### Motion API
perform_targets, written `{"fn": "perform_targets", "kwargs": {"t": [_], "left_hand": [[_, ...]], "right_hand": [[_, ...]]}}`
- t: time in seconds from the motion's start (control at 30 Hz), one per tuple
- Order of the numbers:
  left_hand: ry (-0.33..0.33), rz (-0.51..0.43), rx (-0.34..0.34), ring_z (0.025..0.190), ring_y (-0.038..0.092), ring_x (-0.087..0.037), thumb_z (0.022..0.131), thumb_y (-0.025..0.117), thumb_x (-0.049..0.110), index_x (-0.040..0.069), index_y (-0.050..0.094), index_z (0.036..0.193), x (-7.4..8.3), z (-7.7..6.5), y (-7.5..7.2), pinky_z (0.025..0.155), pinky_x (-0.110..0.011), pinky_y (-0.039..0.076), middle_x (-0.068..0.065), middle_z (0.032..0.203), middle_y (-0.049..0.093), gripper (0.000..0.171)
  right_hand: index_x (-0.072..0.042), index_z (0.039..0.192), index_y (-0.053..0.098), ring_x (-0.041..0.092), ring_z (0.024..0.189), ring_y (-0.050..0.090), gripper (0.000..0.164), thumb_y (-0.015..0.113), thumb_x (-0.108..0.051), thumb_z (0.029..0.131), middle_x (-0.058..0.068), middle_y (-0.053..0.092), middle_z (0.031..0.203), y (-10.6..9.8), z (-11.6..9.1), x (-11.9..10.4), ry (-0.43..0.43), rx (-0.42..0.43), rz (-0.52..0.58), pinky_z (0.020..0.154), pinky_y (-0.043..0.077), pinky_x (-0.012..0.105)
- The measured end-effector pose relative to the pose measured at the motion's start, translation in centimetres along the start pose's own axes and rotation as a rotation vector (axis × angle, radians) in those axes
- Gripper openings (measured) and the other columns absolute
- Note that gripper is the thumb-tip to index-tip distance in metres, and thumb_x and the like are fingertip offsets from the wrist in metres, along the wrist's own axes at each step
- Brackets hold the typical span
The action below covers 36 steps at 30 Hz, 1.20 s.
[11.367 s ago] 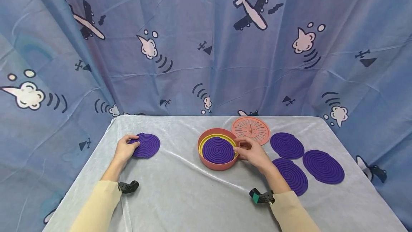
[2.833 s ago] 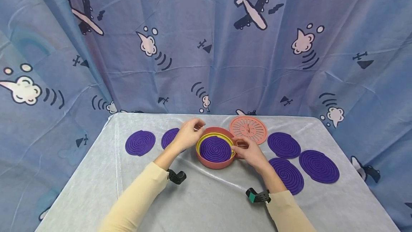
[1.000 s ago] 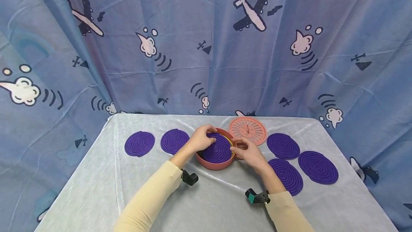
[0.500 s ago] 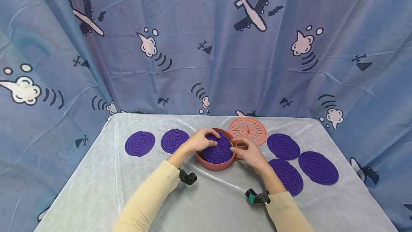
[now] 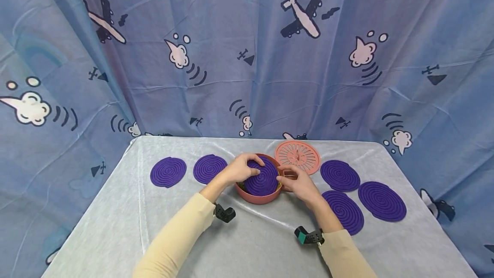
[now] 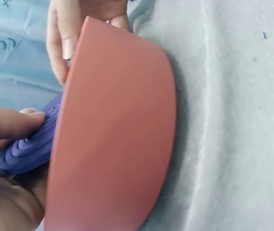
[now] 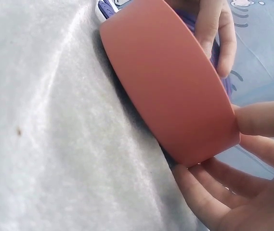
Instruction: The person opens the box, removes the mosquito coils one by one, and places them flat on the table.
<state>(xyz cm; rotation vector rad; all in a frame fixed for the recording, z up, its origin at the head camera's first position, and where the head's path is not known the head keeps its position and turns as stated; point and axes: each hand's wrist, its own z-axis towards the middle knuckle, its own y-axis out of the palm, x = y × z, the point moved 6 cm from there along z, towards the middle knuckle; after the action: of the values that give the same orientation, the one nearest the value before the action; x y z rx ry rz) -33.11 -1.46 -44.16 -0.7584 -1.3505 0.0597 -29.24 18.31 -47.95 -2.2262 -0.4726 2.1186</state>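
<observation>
A purple spiral coaster (image 5: 263, 182) tilts up inside a round coral-red box (image 5: 256, 199). My left hand (image 5: 243, 169) pinches this coaster by its left edge, thumb on top. In the left wrist view the coaster (image 6: 33, 147) slants out past the box's rim, the fingers partly behind it. With thumb at the rim and fingers against the outer wall, my right hand (image 5: 300, 184) grips the box's right side. The right wrist view shows those fingertips low on the box (image 7: 170, 82), by the cloth. Most of the box's yellow inside is hidden.
Two purple coasters, one far left (image 5: 167, 172) and one nearer (image 5: 209, 169), lie left of the box. On the right lie an upper (image 5: 339, 175), a lower (image 5: 343, 211) and an outer coaster (image 5: 382, 200). A slotted coral lid (image 5: 305, 164) lies behind the box.
My left hand has gone from the far-left coaster into the box and now lifts a coaster's edge. A second coaster lies on the left. My right hand has stayed at the box.
</observation>
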Motion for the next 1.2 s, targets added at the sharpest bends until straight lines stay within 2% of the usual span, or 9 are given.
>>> {"fn": "perform_targets", "kwargs": {"t": [0.3, 0.47, 0.67, 0.93, 1.03, 1.2], "left_hand": [[0.031, 0.037, 0.059, 0.117, 0.058, -0.024, 0.089, 0.071, 0.004, 0.01, 0.074, 0.108, 1.2, -1.0, -2.4, 0.102, -0.042, 0.047, -0.011, 0.127, 0.066, 0.02], [0.037, 0.021, 0.08, 0.12, 0.058, -0.024, 0.09, 0.071, 0.005, 0.012, 0.074, 0.108, 1.5, -2.2, -3.8, 0.103, -0.043, 0.048, -0.01, 0.128, 0.065, 0.02], [0.079, 0.003, 0.114, 0.119, 0.059, -0.025, 0.089, 0.072, 0.005, 0.01, 0.074, 0.108, 1.6, -3.8, -5.6, 0.104, -0.044, 0.047, -0.01, 0.124, 0.067, 0.021], [0.067, -0.01, 0.169, 0.117, 0.06, -0.029, 0.088, 0.072, 0.004, 0.007, 0.074, 0.109, 0.4, -6.1, -7.6, 0.104, -0.045, 0.047, -0.014, 0.122, 0.068, 0.021], [0.058, -0.044, 0.184, 0.116, 0.06, -0.029, 0.088, 0.072, 0.003, 0.005, 0.073, 0.11, -0.6, -7.4, -8.2, 0.1, -0.042, 0.049, -0.016, 0.123, 0.067, 0.022], [-0.004, -0.067, 0.212, 0.112, 0.06, -0.026, 0.09, 0.072, 0.006, 0.008, 0.072, 0.113, -2.6, -9.7, -9.4, 0.09, -0.034, 0.051, -0.014, 0.124, 0.066, 0.023]], "right_hand": [[-0.001, 0.14, 0.054, 0.035, 0.12, 0.058, 0.046, 0.068, -0.015, 0.098, 0.028, 0.05, 0.139, 0.1, 0.0, 0.1, 0.009, -0.001, 0.007, 0.091, 0.058, 0.045], [0.001, 0.14, 0.054, 0.036, 0.12, 0.057, 0.046, 0.068, -0.013, 0.098, 0.029, 0.049, 0.139, 0.1, -0.1, 0.0, 0.008, 0.001, 0.003, 0.09, 0.059, 0.044], [-0.001, 0.138, 0.056, 0.038, 0.122, 0.056, 0.043, 0.068, -0.012, 0.098, 0.028, 0.048, 0.139, 0.0, 0.0, 0.0, 0.012, 0.009, -0.003, 0.089, 0.059, 0.041], [-0.004, 0.137, 0.058, 0.037, 0.12, 0.057, 0.042, 0.068, -0.011, 0.097, 0.025, 0.052, 0.136, -0.2, 0.2, 0.4, 0.017, 0.024, -0.017, 0.088, 0.059, 0.038], [-0.004, 0.137, 0.058, 0.036, 0.119, 0.058, 0.041, 0.068, -0.011, 0.097, 0.025, 0.053, 0.136, -0.1, 0.2, 0.3, 0.019, 0.028, -0.026, 0.088, 0.059, 0.038], [-0.005, 0.136, 0.059, 0.035, 0.119, 0.058, 0.04, 0.068, -0.011, 0.097, 0.025, 0.053, 0.136, 0.0, 0.1, 0.3, 0.022, 0.034, -0.026, 0.088, 0.059, 0.038]]}}
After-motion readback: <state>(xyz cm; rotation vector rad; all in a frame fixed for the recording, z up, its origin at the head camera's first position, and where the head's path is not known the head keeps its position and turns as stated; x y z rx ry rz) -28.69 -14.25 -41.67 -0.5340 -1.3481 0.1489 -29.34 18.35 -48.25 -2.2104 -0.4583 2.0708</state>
